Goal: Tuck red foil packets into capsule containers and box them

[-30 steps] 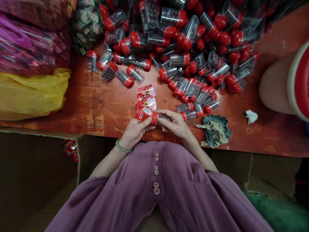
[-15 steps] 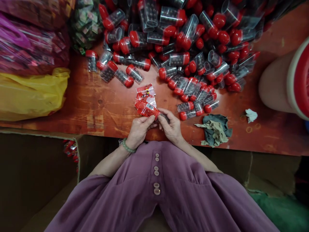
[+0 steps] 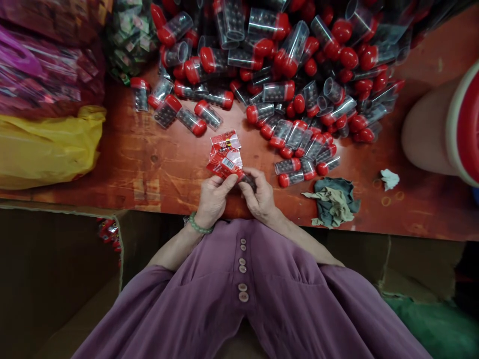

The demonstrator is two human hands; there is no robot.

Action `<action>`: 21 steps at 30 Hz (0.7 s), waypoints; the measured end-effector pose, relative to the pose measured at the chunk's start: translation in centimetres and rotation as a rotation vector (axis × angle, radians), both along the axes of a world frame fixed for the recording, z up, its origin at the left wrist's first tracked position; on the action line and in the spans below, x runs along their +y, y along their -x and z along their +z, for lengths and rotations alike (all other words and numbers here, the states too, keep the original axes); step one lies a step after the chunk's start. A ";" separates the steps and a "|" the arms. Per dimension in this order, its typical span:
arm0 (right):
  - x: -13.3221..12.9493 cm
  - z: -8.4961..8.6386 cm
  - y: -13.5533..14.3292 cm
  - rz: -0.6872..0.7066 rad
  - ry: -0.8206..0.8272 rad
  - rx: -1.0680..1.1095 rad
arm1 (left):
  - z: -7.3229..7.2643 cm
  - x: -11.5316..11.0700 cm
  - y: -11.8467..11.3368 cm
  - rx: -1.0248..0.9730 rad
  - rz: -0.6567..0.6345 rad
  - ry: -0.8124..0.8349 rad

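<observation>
Near the table's front edge, my left hand (image 3: pixel 214 199) pinches a red printed label (image 3: pixel 221 168) with a barcode between thumb and fingers. Close beside it, my right hand (image 3: pixel 261 197) is closed around a small clear tube (image 3: pixel 250 181) with dark contents. The tube and the label meet between the two hands; whether they are joined, I cannot tell. Just beyond, more red labels (image 3: pixel 226 141) lie loosely overlapped on the table. Fingers cover most of the held tube.
A large heap of clear tubes with red caps (image 3: pixel 277 92) and dark beads covers the back of the table (image 3: pixel 149 154). Filled bags (image 3: pixel 48 144) stand left, a white bucket (image 3: pixel 426 124) with red right. Crumpled cloths (image 3: pixel 335 202) lie front right. An open carton (image 3: pixel 123 239) sits below left.
The label's barcode end has shifted slightly left, and my left hand has tilted with it. My right hand has moved a little to the left and its fingers have shifted on the tube.
</observation>
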State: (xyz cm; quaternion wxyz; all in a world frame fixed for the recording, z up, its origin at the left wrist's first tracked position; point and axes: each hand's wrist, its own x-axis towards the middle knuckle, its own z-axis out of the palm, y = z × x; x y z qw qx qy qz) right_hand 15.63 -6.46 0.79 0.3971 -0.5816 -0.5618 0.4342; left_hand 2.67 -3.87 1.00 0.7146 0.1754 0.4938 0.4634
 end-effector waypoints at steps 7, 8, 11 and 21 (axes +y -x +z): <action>-0.2 0.9 -1.1 0.187 0.089 0.077 | 0.2 0.6 0.4 -0.034 0.041 -0.024; -0.2 1.1 -1.1 0.196 0.056 0.045 | 0.3 0.7 0.4 -0.053 0.043 -0.027; 0.1 1.2 -1.0 0.235 -0.071 -0.053 | 0.4 0.7 0.4 -0.084 0.047 -0.041; -0.3 -0.5 0.4 0.148 0.136 0.326 | 1.0 1.0 0.1 -0.088 -0.061 -0.029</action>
